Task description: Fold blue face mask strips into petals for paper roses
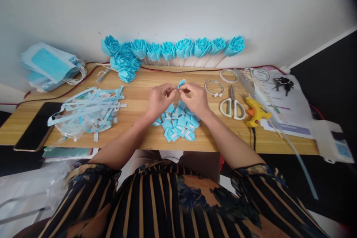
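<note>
Between my two hands a small folded blue petal [181, 83] is pinched, its tip pointing up. My left hand [161, 98] is closed, with its fingertips at the petal's lower left. Closed as well, my right hand [195, 96] grips the petal from the right. The lower part of the petal is hidden by my fingers. Just below my hands lies a pile of folded blue petals [180, 122], several with white strips showing. Behind, a row of blue flowers [168, 51] on thin pale stems leans against the wall, with more flowers [126, 67] heaped at its left end.
Cut blue and white strips [86, 109], a phone [36, 126] and stacked face masks [51, 65] are on the left. To the right lie scissors [232, 106], tape rolls [214, 87], a yellow glue gun [256, 111], keys [283, 82], papers [295, 98] and a white box [331, 139].
</note>
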Available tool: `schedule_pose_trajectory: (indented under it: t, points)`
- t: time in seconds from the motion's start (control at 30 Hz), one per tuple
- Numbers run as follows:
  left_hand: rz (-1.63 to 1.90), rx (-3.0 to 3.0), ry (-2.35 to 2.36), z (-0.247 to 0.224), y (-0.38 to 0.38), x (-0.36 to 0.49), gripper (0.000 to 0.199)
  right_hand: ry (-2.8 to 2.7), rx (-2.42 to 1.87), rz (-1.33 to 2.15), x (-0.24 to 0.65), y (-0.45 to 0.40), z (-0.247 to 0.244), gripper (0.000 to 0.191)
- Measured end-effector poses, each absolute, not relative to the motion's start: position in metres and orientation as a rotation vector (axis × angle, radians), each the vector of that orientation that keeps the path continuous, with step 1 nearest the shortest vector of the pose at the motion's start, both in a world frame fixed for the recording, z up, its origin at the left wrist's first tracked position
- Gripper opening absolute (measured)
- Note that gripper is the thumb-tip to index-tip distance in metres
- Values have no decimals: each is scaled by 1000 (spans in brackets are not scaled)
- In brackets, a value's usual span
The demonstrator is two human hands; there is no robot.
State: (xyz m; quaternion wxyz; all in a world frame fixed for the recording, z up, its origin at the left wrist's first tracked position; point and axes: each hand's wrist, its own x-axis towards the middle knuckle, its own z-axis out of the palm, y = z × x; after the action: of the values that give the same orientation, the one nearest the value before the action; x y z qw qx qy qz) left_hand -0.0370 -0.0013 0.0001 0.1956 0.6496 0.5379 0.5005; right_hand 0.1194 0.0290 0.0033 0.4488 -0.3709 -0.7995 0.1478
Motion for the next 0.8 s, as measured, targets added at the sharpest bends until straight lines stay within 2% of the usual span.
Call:
schedule_pose_trajectory:
  t: [0.57, 0.73, 0.8]
  points:
    - [1418, 1499, 1362, 5, 3, -39, 15, -1979, -883, 414, 118, 28, 4, 11]
    - [1431, 1420, 1322, 3, 5, -39, 14, -1873, -933, 622, 118, 29, 4, 8]
    - [1461, 1361, 1259, 4, 5, -41, 19, -1789, -976, 759, 120, 31, 4, 8]
